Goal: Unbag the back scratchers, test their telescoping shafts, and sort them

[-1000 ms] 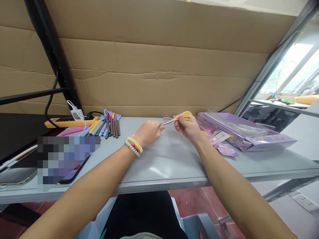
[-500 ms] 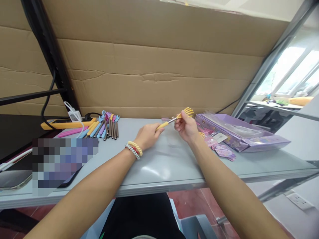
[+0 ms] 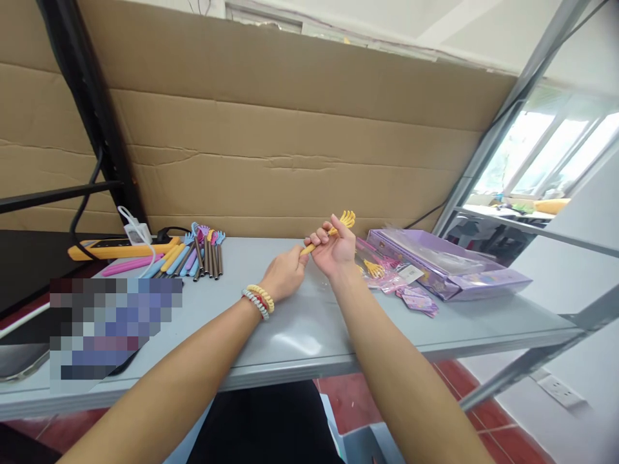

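A yellow back scratcher (image 3: pixel 346 220) with a hand-shaped head is held in both hands above the shelf, its head up and to the right. My left hand (image 3: pixel 285 274), with bracelets at the wrist, is closed on the handle end. Around the shaft just below the head curl the fingers of my right hand (image 3: pixel 334 248), hiding most of the shaft. Beside the right hand, a yellow hand-shaped head (image 3: pixel 374 269) lies among clear and pink packaging (image 3: pixel 389 281). On the left side several back scratchers (image 3: pixel 207 254) with blue, purple, yellow and pink parts lie bunched together.
A purple box (image 3: pixel 449 264) with clear plastic in it sits at the right, purple cards (image 3: pixel 418 301) in front of it. An orange power strip (image 3: pixel 123 248) with a white charger (image 3: pixel 138 232) lies at the left. Cardboard (image 3: pixel 300 129) stands behind the grey shelf (image 3: pixel 290 335).
My right hand has slid from the yellow head down onto the shaft, nearer my left hand. The scratcher's head now points more upward. The view has shifted slightly right and up.
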`<state>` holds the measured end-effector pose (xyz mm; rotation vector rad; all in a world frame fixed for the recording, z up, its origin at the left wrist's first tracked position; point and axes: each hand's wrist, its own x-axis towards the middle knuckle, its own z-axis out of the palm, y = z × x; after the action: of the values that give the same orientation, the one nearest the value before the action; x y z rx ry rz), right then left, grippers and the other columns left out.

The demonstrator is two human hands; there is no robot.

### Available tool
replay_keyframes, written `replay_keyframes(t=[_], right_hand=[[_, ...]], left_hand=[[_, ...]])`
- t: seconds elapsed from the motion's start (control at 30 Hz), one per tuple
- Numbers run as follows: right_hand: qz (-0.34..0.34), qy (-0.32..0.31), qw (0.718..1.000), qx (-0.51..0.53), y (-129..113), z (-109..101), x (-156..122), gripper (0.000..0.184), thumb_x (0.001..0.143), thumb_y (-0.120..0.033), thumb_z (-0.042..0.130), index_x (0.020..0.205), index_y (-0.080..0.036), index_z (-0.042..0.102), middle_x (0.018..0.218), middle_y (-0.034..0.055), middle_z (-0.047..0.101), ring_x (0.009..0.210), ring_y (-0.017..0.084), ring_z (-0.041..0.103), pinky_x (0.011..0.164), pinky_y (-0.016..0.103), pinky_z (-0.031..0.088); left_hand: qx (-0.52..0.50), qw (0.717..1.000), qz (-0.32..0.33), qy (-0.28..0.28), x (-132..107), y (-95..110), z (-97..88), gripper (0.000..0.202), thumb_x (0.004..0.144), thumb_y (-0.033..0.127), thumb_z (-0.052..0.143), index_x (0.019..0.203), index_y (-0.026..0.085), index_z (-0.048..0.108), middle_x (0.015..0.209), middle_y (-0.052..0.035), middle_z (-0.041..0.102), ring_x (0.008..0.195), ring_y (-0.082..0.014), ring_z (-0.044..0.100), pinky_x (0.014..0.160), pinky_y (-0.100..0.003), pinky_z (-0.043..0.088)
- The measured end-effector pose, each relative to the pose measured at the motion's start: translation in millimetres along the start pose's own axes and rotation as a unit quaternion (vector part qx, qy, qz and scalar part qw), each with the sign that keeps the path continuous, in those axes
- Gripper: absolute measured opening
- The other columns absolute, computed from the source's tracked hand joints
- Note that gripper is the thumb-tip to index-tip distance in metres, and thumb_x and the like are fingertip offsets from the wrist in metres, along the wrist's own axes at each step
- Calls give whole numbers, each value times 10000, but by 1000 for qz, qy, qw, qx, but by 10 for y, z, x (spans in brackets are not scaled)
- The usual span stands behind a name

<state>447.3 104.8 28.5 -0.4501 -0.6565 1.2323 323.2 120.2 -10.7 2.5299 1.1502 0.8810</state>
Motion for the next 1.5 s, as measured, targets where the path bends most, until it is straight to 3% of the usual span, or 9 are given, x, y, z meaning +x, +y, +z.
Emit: replay_keyframes(t=[0.2, 0.43, 0.53, 0.7, 0.87, 1.0, 1.13, 1.23, 1.5], right_hand=[[31, 146, 988, 46, 134, -141, 67, 290, 728, -199, 536, 581, -203, 286, 336, -116, 143, 310, 53, 157, 368, 207, 274], [-40, 95, 995, 11, 122, -193, -1, 347, 693, -229, 589, 570, -207, 265, 343, -120, 132, 315, 51, 164, 366, 209, 283], [-43, 83, 995, 26, 124, -174, -12, 329, 690, -217, 595, 551, -202, 298, 346, -105, 255, 328, 55, 281, 430, 228, 380], [22, 54, 998, 11, 164, -143, -36, 211, 686, -305, 646, 598, -193, 491, 580, -7, 613, 600, 139, 608, 600, 290, 493], [88, 13, 995, -39, 239, -105, -64, 174, 654, -250, 700, 600, -169, 556, 627, 27, 658, 640, 147, 630, 639, 276, 499], [116, 14, 990, -75, 286, -95, -60, 163, 658, -236, 702, 607, -139, 581, 617, 61, 657, 589, 143, 611, 583, 266, 490], [82, 72, 993, -39, 288, -79, -50, 309, 664, -199, 694, 507, -185, 428, 392, -29, 460, 493, 128, 558, 550, 262, 489], [52, 116, 992, 5, 266, -50, -53, 378, 710, -141, 606, 503, -203, 296, 321, -97, 232, 328, 68, 343, 512, 259, 477], [-4, 171, 983, 67, 138, -7, -77, 325, 620, -28, 464, 541, -201, 200, 350, -105, 105, 305, 57, 156, 391, 228, 382]], left_hand=[[63, 993, 49, -89, -62, -18, -7, 415, 811, 589, 443, 934, 200, 519, 951, -81, 659, 816, -253, 617, 605, -324, 411], [49, 993, 63, -87, -110, 46, 27, 482, 834, 578, 400, 1086, 183, 509, 1082, -110, 609, 962, -264, 582, 741, -353, 444], [46, 993, 57, -88, -133, 72, 20, 538, 834, 566, 414, 1184, 162, 471, 1137, -134, 573, 1034, -270, 553, 820, -371, 440], [71, 995, 20, -63, -131, 28, 40, 750, 772, 633, 488, 1315, 130, 369, 1172, -175, 526, 1062, -315, 542, 831, -397, 440], [67, 996, -13, -63, -103, -45, 8, 775, 699, 678, 553, 1227, 124, 434, 1149, -176, 556, 1032, -327, 572, 768, -371, 458], [100, 992, 5, -73, -97, -49, -4, 635, 792, 594, 500, 1214, 124, 424, 1077, -162, 620, 942, -321, 621, 716, -373, 457], [161, 983, 5, -83, -105, -12, 51, 490, 887, 497, 393, 1199, 122, 433, 974, -153, 662, 878, -314, 646, 675, -372, 457], [191, 979, 10, -70, -119, 20, 92, 440, 913, 464, 357, 1200, 139, 427, 976, -141, 669, 877, -299, 651, 671, -358, 461], [228, 972, 14, -52, -103, 151, 59, 556, 900, 580, 245, 1087, 132, 515, 836, -140, 672, 775, -296, 658, 619, -350, 452]])
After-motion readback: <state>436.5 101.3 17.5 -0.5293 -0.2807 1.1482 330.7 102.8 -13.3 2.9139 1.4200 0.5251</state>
